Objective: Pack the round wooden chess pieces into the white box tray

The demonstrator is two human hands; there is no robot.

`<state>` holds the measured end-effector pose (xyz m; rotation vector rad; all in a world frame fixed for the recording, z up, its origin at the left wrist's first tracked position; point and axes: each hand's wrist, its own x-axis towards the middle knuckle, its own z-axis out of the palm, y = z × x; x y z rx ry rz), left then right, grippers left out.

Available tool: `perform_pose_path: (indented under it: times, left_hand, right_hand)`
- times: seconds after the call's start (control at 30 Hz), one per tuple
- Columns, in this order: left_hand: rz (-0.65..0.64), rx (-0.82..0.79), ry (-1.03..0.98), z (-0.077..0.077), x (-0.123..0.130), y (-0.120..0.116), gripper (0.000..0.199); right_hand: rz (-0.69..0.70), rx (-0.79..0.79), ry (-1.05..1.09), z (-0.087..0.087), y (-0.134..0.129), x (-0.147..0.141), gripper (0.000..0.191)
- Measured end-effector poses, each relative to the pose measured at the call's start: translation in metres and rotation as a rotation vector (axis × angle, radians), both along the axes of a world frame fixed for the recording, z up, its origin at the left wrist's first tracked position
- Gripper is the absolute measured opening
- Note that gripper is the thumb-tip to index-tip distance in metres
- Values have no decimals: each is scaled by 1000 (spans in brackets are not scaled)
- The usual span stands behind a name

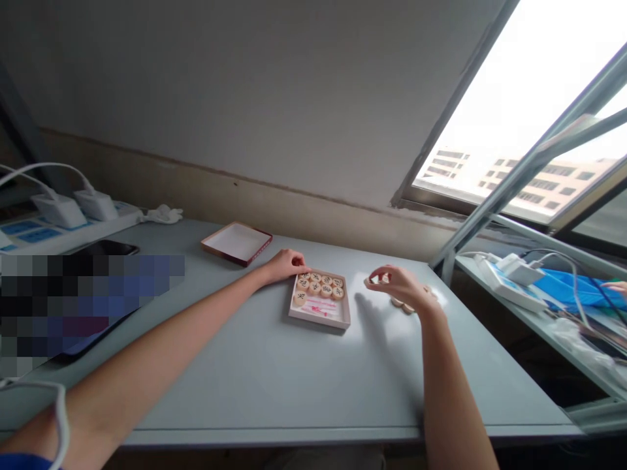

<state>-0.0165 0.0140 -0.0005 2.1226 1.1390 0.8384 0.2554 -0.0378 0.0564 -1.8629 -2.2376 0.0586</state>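
Note:
A shallow open box [319, 320] lies on the table, with several round wooden Chinese chess pieces [326, 291] in rows toward its back. One more piece [300, 298] is at its left side, and red markings show on the bare bottom. My left hand [285, 266] is closed at the box's back left corner, fingers on the rim. To the right of the box, above the table, my right hand [402, 286] pinches a chess piece [368, 282] between thumb and fingertips. Beneath and behind that hand lie loose pieces [404, 307], partly hidden by it.
The box lid [238, 240] lies upturned behind my left hand. A power strip [98, 226] with chargers, a phone [115, 248] and a blurred-out area are at left. A metal frame [490, 215] and a lower shelf with another power strip [514, 281] stand at right.

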Motion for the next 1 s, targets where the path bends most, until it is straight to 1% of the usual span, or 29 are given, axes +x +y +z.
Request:
perform_pose_path:
  times: [0.07, 0.13, 0.17, 0.23, 0.33, 0.47, 0.6, 0.67, 0.8, 1.0]
  left_hand:
    - [-4, -1, -7, -1, 0, 1, 33]
    - [-6, 4, -8, -1, 0, 1, 32]
    - [-8, 8, -8, -2, 0, 1, 32]
    - [-13, 17, -7, -2, -1, 1, 31]
    - [-20, 20, -3, -1, -1, 1, 31]
    - [-18, 22, 9, 0, -1, 0, 32]
    - [-15, 13, 15, -1, -1, 0, 34]
    - [-21, 17, 13, -1, -1, 1, 35]
    - [-17, 29, 13, -2, -2, 1, 33]
    - [-6, 31, 24, -2, -1, 2, 29]
  right_hand:
    - [217, -32, 136, 3, -4, -24, 25]
    - [401, -60, 149, 2, -9, -51, 23]
    - [461, -58, 119, 0, -11, -63, 20]
    - [527, -40, 45, -5, -17, -82, 16]
    - [532, 1, -37, -12, -21, -94, 17]
    - [525, 39, -78, -12, -24, -94, 14]
    - [545, 40, -85, -10, -25, -91, 9]
    - [543, 39, -86, -11, -24, -91, 12]
    - [541, 56, -55, -14, -24, -93, 24]
    - [534, 140, -24, -22, -25, -109, 20]
